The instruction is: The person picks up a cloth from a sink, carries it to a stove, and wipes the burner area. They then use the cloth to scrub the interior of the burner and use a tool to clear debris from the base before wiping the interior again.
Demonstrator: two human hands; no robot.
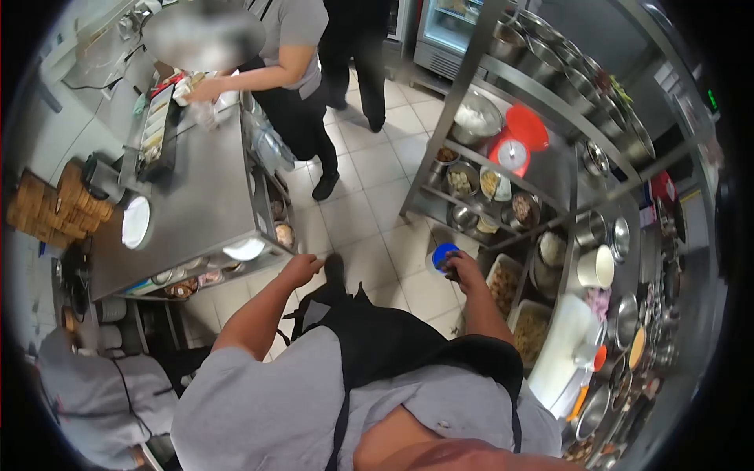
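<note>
Over the tiled floor, my right hand [463, 268] is closed on a small blue container [444, 257] with its round opening facing up. What is inside it cannot be made out. My left hand [302, 269] hangs out to the left with curled fingers, near the corner of the steel counter [212, 188]. Whether anything is in it is too small to tell. A white plate [245, 249] lies at that counter's near edge, left of my left hand.
Another person [290, 78] works at the counter; a second stands behind in dark trousers [357, 55]. A third person [118, 392] is at lower left. Steel shelves [463, 67] with bowls and a red scale [514, 153] stand right. A white cutting board [564, 353] lies at lower right.
</note>
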